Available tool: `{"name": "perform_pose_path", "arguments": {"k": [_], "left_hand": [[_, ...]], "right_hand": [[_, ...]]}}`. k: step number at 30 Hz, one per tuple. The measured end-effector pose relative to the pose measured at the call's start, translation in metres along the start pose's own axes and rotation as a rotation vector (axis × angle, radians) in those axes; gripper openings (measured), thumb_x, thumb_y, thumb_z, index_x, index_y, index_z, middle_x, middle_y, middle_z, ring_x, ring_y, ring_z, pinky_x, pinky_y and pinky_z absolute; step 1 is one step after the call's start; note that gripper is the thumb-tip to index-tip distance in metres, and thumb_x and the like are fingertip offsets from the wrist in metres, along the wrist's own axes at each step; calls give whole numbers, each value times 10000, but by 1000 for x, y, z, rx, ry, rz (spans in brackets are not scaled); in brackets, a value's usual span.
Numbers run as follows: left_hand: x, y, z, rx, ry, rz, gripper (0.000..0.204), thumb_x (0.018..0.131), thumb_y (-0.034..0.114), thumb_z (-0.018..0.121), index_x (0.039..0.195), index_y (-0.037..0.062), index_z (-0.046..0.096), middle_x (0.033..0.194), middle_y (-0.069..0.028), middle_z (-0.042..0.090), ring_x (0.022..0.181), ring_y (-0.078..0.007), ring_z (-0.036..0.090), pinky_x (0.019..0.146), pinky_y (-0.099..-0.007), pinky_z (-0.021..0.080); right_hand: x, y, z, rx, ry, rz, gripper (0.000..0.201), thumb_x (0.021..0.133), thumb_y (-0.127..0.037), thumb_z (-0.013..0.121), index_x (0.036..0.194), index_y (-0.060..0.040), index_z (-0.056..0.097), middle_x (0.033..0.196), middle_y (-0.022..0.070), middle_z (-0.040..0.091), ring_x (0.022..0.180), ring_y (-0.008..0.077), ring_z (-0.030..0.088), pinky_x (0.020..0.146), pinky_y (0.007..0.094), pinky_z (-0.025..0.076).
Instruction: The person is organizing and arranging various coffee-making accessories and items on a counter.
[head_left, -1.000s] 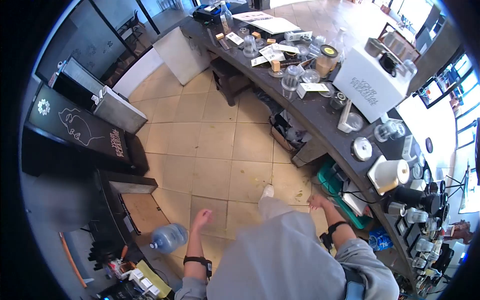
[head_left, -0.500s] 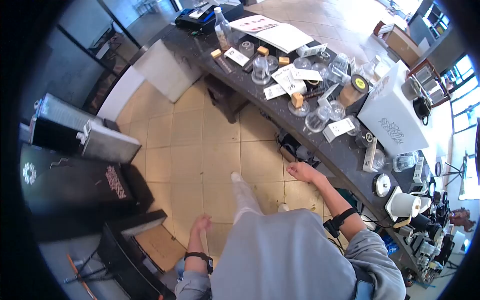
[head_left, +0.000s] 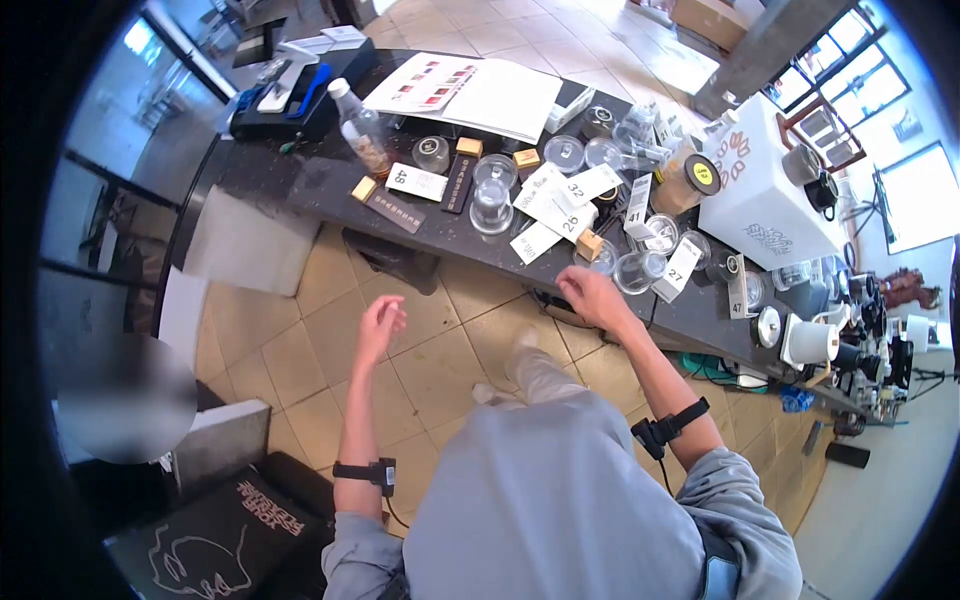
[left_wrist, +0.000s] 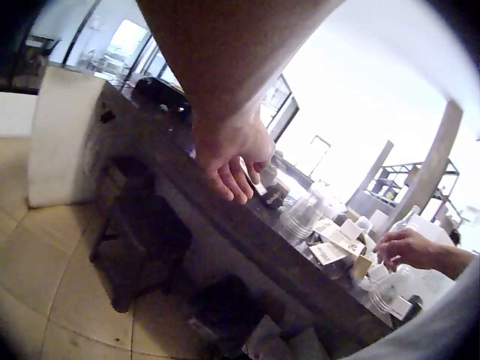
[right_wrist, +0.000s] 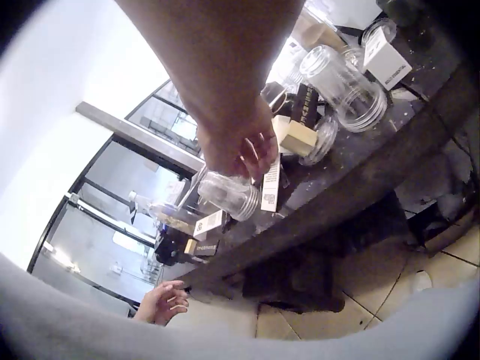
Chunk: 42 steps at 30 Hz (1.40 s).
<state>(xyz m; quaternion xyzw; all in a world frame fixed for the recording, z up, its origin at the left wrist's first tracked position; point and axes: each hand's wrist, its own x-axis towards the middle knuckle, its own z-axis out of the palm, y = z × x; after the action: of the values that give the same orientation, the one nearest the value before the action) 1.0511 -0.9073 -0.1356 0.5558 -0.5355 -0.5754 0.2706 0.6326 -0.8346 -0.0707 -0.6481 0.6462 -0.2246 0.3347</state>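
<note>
My left hand (head_left: pixel 378 328) hangs in front of the long dark table (head_left: pixel 460 236), fingers loosely bent around nothing. Just off the table's front edge is my right hand (head_left: pixel 592 297), its fingers relaxed and holding nothing. Nearest to it are a small wooden block (head_left: pixel 589 243), a clear jar (head_left: pixel 638 271) lying on its side and white number cards (head_left: pixel 560 215). Another clear jar (head_left: pixel 490 207) stands farther left. In the right wrist view the right hand (right_wrist: pixel 240 146) overlaps a clear jar (right_wrist: pixel 231 196) and a white card (right_wrist: pixel 271 186).
An open booklet (head_left: pixel 470 95) lies at the back, with a glass bottle (head_left: pixel 362 135) to its left. A white box (head_left: pixel 770 190) and a white kettle (head_left: pixel 812 342) stand toward the right. Under the table is a dark stool (left_wrist: pixel 142 232). A black printed case (head_left: pixel 225 540) sits at lower left.
The view has turned and come closer to the table. Both hands have risen forward toward its front edge. The blue water bottle on the floor has gone out of view.
</note>
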Motion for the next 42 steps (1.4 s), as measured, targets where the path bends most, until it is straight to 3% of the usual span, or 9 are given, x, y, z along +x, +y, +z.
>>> {"name": "perform_pose_path", "arguments": {"k": [6,13,16,17,18,21,29,40,42], "left_hand": [[79,107,38,91,-124,200,247,1005,212,553,1190,62,620,977,-37,656,899,-112,609,794,-264,493],[142,160,66,408,-236,506,327,903,166,667,1208,66,604,1174,-70,585,1033,-195,599,863,-328,489],[169,165,72,419,-305,487,467,840,217,743,1255,79,580,1245,-96,547,1124,-231,569,936,-364,468],[175,167,76,424,-342,537,507,825,227,761,1273,84,571,1260,-104,539,1167,-240,549,971,-368,453],[181,169,80,429,-382,588,547,810,238,779,1290,89,562,1274,-111,531,1211,-250,529,1007,-373,438],[200,166,87,442,-521,616,633,774,270,806,1323,103,539,1292,-119,522,1226,-321,518,1053,-422,419],[236,166,82,433,-728,700,555,759,209,785,1255,92,564,1261,-122,562,1197,-313,542,1033,-412,434],[250,183,72,549,-808,774,530,756,184,734,1245,96,550,1313,-130,513,1259,-331,476,1054,-436,374],[237,195,78,528,-804,910,492,772,170,719,1230,96,555,1334,-121,498,1279,-325,454,1065,-443,354]], "right_hand": [[77,24,-11,20,414,409,337,933,-385,595,961,-53,642,803,174,703,796,375,684,708,474,516],[112,30,-21,50,405,609,443,906,-475,626,958,-35,605,706,164,669,714,355,667,667,453,492],[118,36,-18,127,421,642,466,895,-490,638,957,-29,604,687,152,664,690,344,661,666,438,492],[120,37,-15,163,464,596,420,915,-438,644,926,-21,596,635,101,637,568,238,617,563,366,470],[123,38,-14,169,464,606,420,915,-438,644,926,-21,596,635,101,637,568,238,617,563,366,470],[129,25,-14,651,520,690,273,958,-276,633,867,-23,585,581,-6,549,437,53,436,403,240,310],[142,5,3,909,658,753,248,970,-243,616,807,-77,528,604,-39,476,472,54,439,416,230,312],[141,-1,20,664,626,756,245,975,-253,586,880,-27,585,638,-28,526,510,54,466,435,238,406],[138,5,21,671,664,787,252,962,-261,595,924,-13,614,659,-18,553,519,57,484,425,241,406]]}}
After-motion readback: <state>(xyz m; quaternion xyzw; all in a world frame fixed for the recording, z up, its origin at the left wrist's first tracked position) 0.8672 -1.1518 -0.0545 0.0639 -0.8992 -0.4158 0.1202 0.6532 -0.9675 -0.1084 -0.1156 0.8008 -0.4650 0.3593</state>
